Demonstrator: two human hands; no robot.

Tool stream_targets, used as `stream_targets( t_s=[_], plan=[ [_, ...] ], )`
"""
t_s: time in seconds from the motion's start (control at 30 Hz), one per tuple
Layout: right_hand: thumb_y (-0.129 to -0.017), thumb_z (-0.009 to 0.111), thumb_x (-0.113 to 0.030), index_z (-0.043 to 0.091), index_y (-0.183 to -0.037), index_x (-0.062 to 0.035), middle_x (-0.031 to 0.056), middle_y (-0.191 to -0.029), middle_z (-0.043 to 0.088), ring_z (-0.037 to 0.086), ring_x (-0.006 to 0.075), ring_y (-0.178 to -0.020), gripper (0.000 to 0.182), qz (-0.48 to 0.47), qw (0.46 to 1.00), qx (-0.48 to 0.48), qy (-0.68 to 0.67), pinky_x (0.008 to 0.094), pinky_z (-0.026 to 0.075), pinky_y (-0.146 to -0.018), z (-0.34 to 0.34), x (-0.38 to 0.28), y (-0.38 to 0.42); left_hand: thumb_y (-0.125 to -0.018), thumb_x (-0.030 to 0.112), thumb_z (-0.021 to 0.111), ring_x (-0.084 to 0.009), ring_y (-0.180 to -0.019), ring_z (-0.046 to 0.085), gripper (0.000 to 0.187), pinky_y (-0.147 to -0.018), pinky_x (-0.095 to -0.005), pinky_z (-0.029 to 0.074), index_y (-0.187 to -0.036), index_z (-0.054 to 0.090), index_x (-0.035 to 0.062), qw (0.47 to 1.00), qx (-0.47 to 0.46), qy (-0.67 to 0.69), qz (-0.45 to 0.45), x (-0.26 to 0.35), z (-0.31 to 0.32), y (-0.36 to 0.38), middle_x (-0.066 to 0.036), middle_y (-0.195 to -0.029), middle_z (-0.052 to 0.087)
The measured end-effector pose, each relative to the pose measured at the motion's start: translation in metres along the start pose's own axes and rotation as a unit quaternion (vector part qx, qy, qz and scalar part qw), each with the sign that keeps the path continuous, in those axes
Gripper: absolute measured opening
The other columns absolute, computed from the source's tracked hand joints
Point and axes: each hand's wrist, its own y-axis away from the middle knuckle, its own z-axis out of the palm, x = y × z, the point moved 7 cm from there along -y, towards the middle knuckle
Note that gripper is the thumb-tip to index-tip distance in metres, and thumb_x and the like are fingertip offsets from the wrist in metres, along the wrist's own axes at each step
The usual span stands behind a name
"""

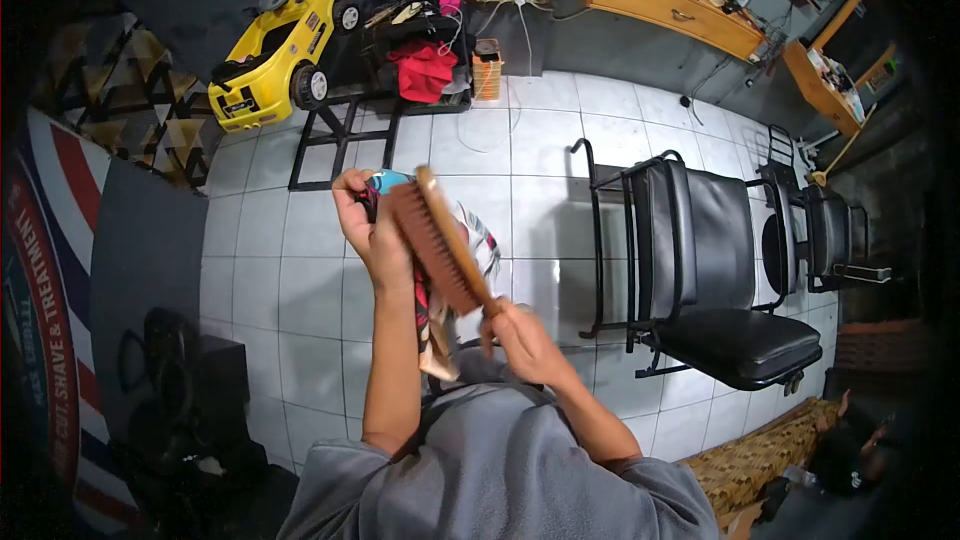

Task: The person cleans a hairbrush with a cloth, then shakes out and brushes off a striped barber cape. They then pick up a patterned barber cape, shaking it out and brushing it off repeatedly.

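Observation:
My right hand [527, 342] is closed round the handle of a long wooden brush [447, 238]. Its brown bristles face left, toward my left hand [375, 237]. The left fingers pinch a patterned cloth [482, 240] in red, white, black and blue near its upper edge. The cloth hangs down behind the brush, with a beige part [438, 360] near my waist. In this view the brush head overlaps the cloth and the edge of my left hand.
A black barber chair [715, 240] stands at the right on white floor tiles. A yellow toy car [275, 55] and an open case [440, 35] with a red cloth are at the back left. Wooden drawers [660, 5] hang at the back. A person [850, 450] sits at lower right.

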Motion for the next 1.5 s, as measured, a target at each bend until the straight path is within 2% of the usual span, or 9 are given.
stream_targets(
  t_s=[0.3, 0.5, 0.63, 0.77, 0.87, 0.97, 1.1, 1.3, 1.5],
  plan=[
    [-0.1, 0.03, -0.034, 0.046, -0.099, -0.001, -0.0017, -0.061, 0.041, 0.037, 0.0082, -0.05, 0.037, -0.008, 0.994, 0.086, -0.072, 0.0247, 0.032, -0.047, -0.013, -0.03, -0.043, -0.077, -0.005, 0.045, -0.0102, -0.083, 0.041, 0.025, -0.08, -0.022, 0.035, -0.097, 0.04, 0.008, 0.992, 0.047, -0.039, 0.11, 0.036, 0.053, 0.003, -0.003, -0.094, 0.042],
    [-0.095, 0.04, -0.03, 0.051, -0.105, 0.0013, 0.0283, -0.081, 0.061, 0.059, 0.0432, -0.079, 0.034, 0.132, 0.929, -0.088, 0.336, 0.0487, 0.045, -0.065, -0.006, 0.247, 0.008, -0.072, -0.007, 0.045, -0.0123, -0.082, 0.045, 0.03, -0.076, -0.023, 0.038, -0.096, 0.037, 0.0098, 0.996, 0.035, 0.033, 0.073, 0.05, 0.042, -0.015, -0.005, -0.097, 0.046],
    [-0.087, 0.043, -0.026, 0.064, -0.092, -0.0021, 0.0246, -0.091, 0.061, 0.057, 0.0433, -0.089, 0.033, 0.244, 0.797, -0.288, 0.472, 0.0447, 0.047, -0.076, -0.03, 0.431, 0.106, -0.07, -0.01, 0.04, -0.0081, -0.077, 0.041, 0.028, -0.071, -0.0193, 0.036, -0.092, 0.039, 0.0069, 0.998, -0.022, -0.025, 0.051, 0.074, 0.049, -0.018, -0.004, -0.094, 0.042],
    [-0.095, 0.035, -0.042, 0.062, -0.073, 0.0043, 0.032, -0.079, 0.057, 0.055, 0.0484, -0.086, 0.057, 0.303, 0.903, 0.049, 0.301, 0.0483, 0.044, -0.074, -0.079, 0.284, 0.071, -0.068, -0.01, 0.039, -0.0086, -0.078, 0.039, 0.027, -0.073, -0.0185, 0.034, -0.09, 0.041, 0.0059, 0.982, -0.156, -0.082, -0.075, 0.045, 0.034, -0.017, -0.003, -0.091, 0.04],
    [-0.097, 0.034, -0.038, 0.052, -0.079, 0.0005, 0.0096, -0.06, 0.049, 0.048, 0.022, -0.053, 0.046, 0.179, 0.967, 0.156, 0.095, 0.0356, 0.042, -0.053, -0.081, 0.181, 0.015, -0.067, -0.01, 0.037, -0.009, -0.081, 0.038, 0.027, -0.075, -0.0184, 0.033, -0.089, 0.04, 0.0058, 0.956, -0.223, -0.141, -0.128, 0.025, 0.036, 0.0, -0.003, -0.091, 0.039],
    [-0.099, 0.032, -0.035, 0.048, -0.087, -0.0051, -0.0039, -0.065, 0.039, 0.037, 0.006, -0.058, 0.036, 0.071, 0.983, 0.135, -0.104, 0.0227, 0.033, -0.048, -0.055, 0.073, -0.023, -0.07, -0.009, 0.036, -0.007, -0.078, 0.034, 0.026, -0.071, -0.0177, 0.031, -0.091, 0.038, 0.0063, 0.936, -0.278, -0.157, -0.146, 0.018, 0.05, 0.016, -0.002, -0.09, 0.037],
    [-0.1, 0.031, -0.032, 0.046, -0.095, -0.0015, -0.0007, -0.066, 0.038, 0.039, 0.0141, -0.058, 0.035, -0.025, 0.997, 0.06, -0.048, 0.0309, 0.037, -0.052, -0.021, 0.013, -0.045, -0.071, -0.009, 0.037, -0.006, -0.077, 0.034, 0.028, -0.068, -0.0176, 0.032, -0.095, 0.036, 0.0064, 0.948, -0.261, -0.129, -0.128, 0.021, 0.058, 0.019, -0.002, -0.092, 0.036],
    [-0.096, 0.034, -0.037, 0.054, -0.104, -0.0011, 0.0272, -0.096, 0.061, 0.059, 0.0402, -0.089, 0.042, 0.265, 0.912, -0.027, 0.313, 0.0483, 0.046, -0.073, -0.017, 0.246, 0.011, -0.061, -0.008, 0.039, -0.0115, -0.081, 0.04, 0.04, -0.077, -0.0192, 0.035, -0.095, 0.031, 0.0095, 0.978, -0.184, -0.065, -0.074, 0.069, 0.056, 0.004, -0.008, -0.097, 0.04],
    [-0.093, 0.03, -0.049, 0.063, -0.098, -0.001, 0.0277, -0.092, 0.061, 0.059, 0.0434, -0.088, 0.059, 0.428, 0.822, -0.046, 0.373, 0.0519, 0.046, -0.077, -0.074, 0.395, 0.139, -0.059, -0.01, 0.035, -0.0117, -0.082, 0.038, 0.038, -0.078, -0.0207, 0.034, -0.094, 0.034, 0.0066, 0.983, -0.168, -0.041, -0.061, 0.085, 0.042, 0.0, -0.008, -0.093, 0.039]
  ],
)
